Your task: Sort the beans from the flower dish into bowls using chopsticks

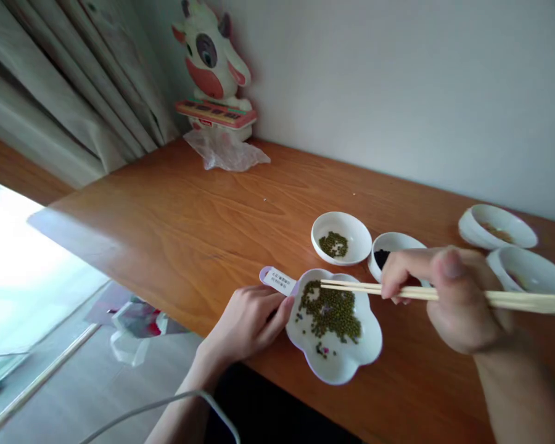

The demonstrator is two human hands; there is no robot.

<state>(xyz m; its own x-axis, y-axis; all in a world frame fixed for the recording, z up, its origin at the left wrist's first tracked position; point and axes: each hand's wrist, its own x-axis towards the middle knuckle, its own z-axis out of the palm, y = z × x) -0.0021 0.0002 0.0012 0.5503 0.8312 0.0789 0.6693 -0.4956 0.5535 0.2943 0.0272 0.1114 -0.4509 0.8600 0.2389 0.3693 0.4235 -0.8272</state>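
Note:
A white flower-shaped dish (367, 348) with a purple rim and a labelled handle (277, 280) holds many small green beans (333, 314), which look like mung beans. A few dark and pinkish bits lie near its front. My left hand (254, 317) is closed on the dish's left edge beside the handle, thumb against the rim. In my right hand (457, 296) is a pair of light wooden chopsticks (411, 291), held nearly level. Their tips are together over the beans at the back of the dish; I cannot make out anything between them.
Behind the dish stands a white bowl (363, 237) with some green beans. Beside it, a bowl (400, 237) with dark contents is partly behind my right hand. Two more white bowls stand at right. A cow-shaped toy keyboard (217, 111) and a plastic bag (231, 154) sit at the back left.

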